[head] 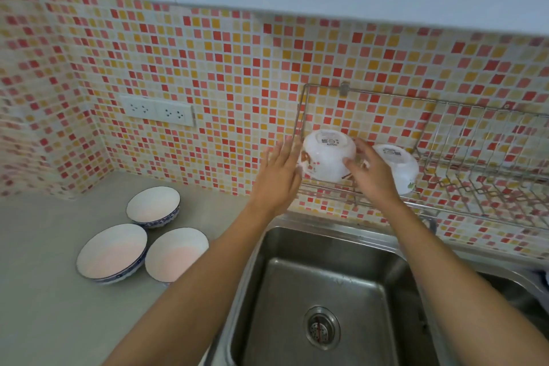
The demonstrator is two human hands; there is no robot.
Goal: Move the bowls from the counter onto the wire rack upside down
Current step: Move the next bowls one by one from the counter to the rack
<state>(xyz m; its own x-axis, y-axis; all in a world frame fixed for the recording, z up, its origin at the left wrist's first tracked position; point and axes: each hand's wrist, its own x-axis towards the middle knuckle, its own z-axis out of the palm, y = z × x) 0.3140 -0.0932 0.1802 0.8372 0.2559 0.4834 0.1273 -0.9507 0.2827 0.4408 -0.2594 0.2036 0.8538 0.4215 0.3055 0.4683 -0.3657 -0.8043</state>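
Two white bowls sit upside down on the wire rack (463,178) fixed to the tiled wall: one (326,157) at the rack's left end, a second (401,166) just right of it. My right hand (371,172) rests its fingers on the right side of the left bowl. My left hand (279,175) hovers open beside that bowl's left side, blurred, fingers spread. Three bowls stand upright on the grey counter at lower left: a large blue-rimmed one (111,252), a plain one (176,254) and a smaller blue-rimmed one (153,206).
A steel sink (320,291) with a round drain lies below the rack. A double wall socket (159,111) sits on the mosaic tiles to the left. The rack's right part holds upright wire dividers. White cupboards hang overhead.
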